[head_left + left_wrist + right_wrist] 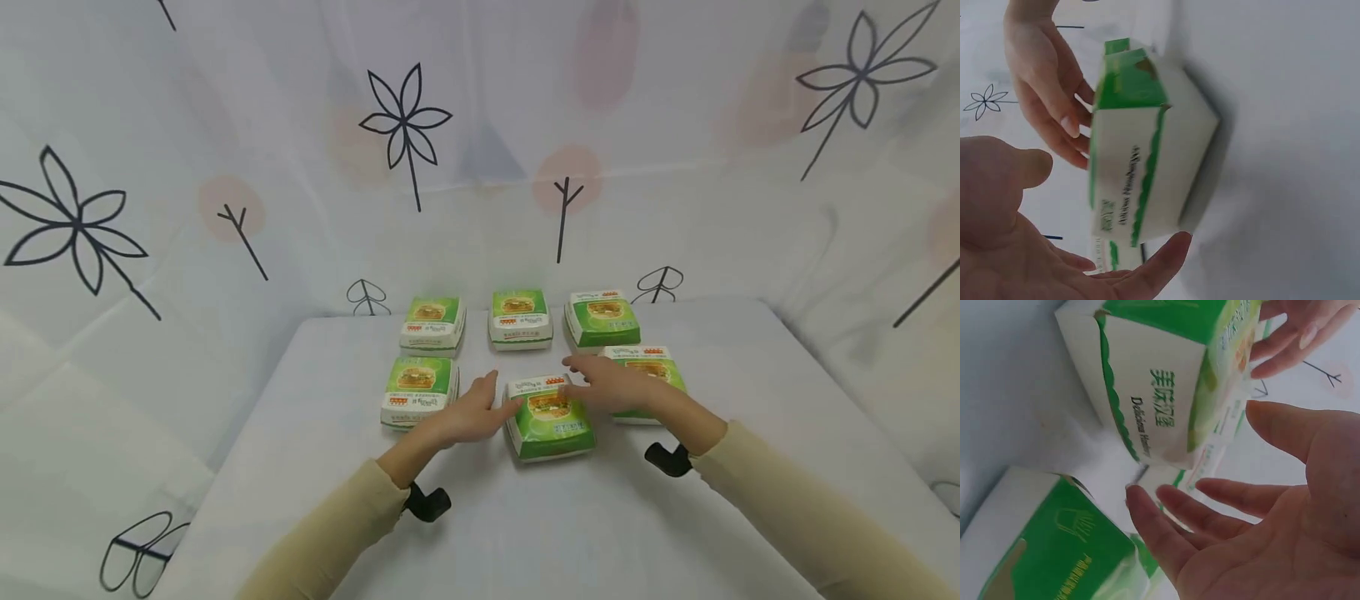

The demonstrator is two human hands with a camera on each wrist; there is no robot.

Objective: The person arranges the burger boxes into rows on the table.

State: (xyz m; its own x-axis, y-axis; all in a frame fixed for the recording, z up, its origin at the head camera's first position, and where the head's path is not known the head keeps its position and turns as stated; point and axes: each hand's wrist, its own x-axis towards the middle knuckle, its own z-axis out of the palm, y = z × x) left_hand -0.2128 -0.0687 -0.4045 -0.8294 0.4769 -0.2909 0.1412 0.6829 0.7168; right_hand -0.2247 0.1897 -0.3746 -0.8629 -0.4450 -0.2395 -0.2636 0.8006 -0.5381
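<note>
A green and white burger box [551, 429] sits at the front middle of the table, its lid printed with a burger. My left hand [474, 412] is at its left side, fingers spread and relaxed. On the other side is my right hand [611, 385], also with loose fingers, its fingertips over the lid's right edge in the head view. In the left wrist view, the box [1125, 169] stands between my left palm [1035, 250] and my right hand [1044, 75]. The right wrist view shows my right fingers [1166, 544] extended beside the box [1154, 381], none curled around it.
More burger boxes stand around: one at the left [416, 387], one at the right [660, 375] partly behind my right hand, and a back row with a left box [433, 323], a middle box [520, 318] and a right box [602, 317]. A patterned white cloth [480, 208] hangs behind the table [525, 533].
</note>
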